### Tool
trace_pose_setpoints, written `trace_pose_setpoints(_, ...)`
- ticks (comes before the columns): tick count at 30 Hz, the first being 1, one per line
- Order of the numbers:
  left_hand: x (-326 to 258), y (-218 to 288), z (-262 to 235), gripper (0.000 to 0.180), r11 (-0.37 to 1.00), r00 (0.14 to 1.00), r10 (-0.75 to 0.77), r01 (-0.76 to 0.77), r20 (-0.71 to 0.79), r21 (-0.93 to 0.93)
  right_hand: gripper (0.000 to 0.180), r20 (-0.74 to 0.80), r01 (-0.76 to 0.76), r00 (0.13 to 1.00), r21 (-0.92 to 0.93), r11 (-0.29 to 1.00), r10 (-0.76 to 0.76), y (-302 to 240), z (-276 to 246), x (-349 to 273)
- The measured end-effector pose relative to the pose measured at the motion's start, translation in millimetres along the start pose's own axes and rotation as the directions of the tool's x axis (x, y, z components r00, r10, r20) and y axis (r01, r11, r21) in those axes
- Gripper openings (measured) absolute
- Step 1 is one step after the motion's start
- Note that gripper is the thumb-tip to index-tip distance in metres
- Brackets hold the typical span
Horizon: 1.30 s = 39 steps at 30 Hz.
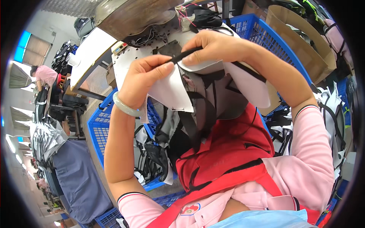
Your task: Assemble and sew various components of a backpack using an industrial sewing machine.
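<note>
- Left hand (146,78) raised in front of the chest, thumb and forefinger pinched on the near end of a narrow black strap (186,54).
- Right hand (215,47) a little higher and to the right, fingertips clamped on the far end of the same strap, pulling it taut between both hands.
- Beneath the strap, a white-and-grey fabric panel (171,89) draped down over the lap, black webbing hanging from its middle.
- Pale green bangle (123,107) on the left wrist.
- Blue plastic crate (99,127) low on the left, packed with jumbled grey, white and black fabric pieces and straps.
- Second blue crate (262,32) behind the right forearm; contents mostly hidden, a dark bundle showing at its near rim.
- Open cardboard box (304,41) at upper right, holding fabric pieces, kinds too unclear to tell.
- Red apron (224,152) over pink sleeves below the hands.
- Another person in pink (45,75) far off at the left edge.
</note>
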<state>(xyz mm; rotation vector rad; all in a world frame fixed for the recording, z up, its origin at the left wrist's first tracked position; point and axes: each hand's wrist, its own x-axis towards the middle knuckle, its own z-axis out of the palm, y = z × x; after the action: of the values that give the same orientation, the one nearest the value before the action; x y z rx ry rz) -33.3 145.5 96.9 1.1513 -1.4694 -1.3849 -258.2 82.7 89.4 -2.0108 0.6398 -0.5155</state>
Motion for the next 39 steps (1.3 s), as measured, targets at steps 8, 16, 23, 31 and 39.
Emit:
trace_pose_setpoints(8, 43, -34, -17, 0.022, 0.989, 0.988, -0.145, 0.145, -0.054, -0.011, 0.032, -0.009, -0.097, 0.995, 0.031, 0.995, 0.097, 44, -6, 28)
trace_pose_setpoints(16, 80, -55, -25, 0.026, 0.978, 0.970, -0.201, 0.191, -0.139, -0.082, 0.062, -0.027, -0.184, 0.983, -0.015, 0.983, 0.183, 79, -18, 57)
trace_pose_setpoints(23, 108, -77, -39, 0.024, 0.975, 0.960, -0.218, 0.206, -0.177, -0.084, 0.063, -0.003, -0.227, 0.974, -0.011, 0.974, 0.227, 105, -22, 80)
trace_pose_setpoints(31, 123, -85, -50, 0.027, 0.981, 0.959, -0.192, 0.181, -0.207, -0.070, 0.058, 0.035, -0.246, 0.969, 0.008, 0.969, 0.245, 114, -25, 95)
trace_pose_setpoints(39, 134, -88, -49, 0.028, 0.992, 0.966, -0.100, 0.078, -0.238, -0.098, 0.052, -0.088, -0.235, 0.969, -0.032, 0.971, 0.232, 124, -31, 105)
